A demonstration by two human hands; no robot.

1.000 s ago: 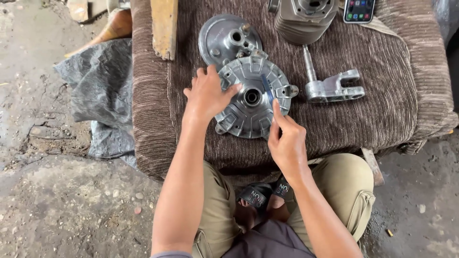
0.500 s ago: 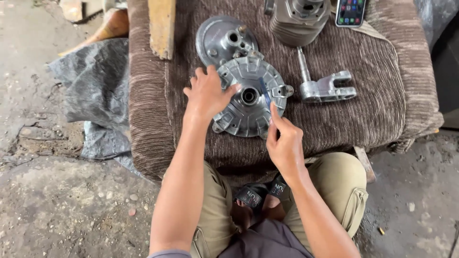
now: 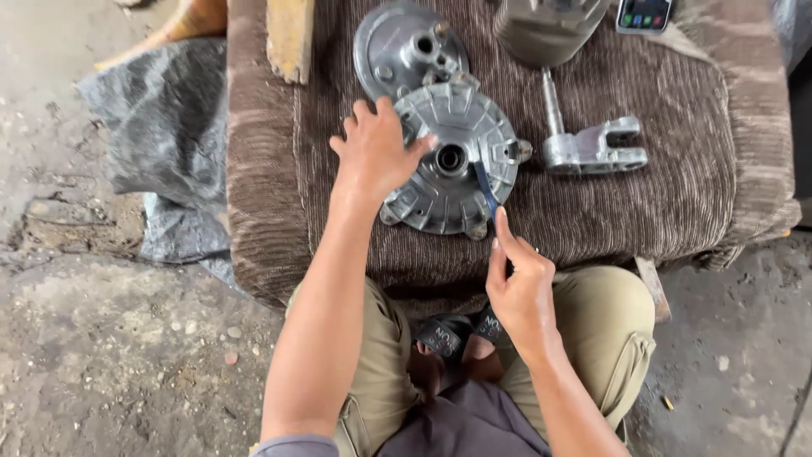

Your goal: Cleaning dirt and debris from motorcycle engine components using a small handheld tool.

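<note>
We press our left hand (image 3: 374,152), fingers spread, on the round ribbed grey metal hub plate (image 3: 452,165) lying on the brown corded cushion (image 3: 643,203). Our right hand (image 3: 518,283) pinches a thin blue strip (image 3: 485,186), seemingly scraping the plate's face; steadiness matters now.

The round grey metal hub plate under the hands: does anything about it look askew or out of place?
Slightly. The round grey ribbed metal hub plate rests partly on a second, smoother round grey metal plate, so it seems to sit unevenly on the brown ribbed cloth. No damage is visible.
</note>
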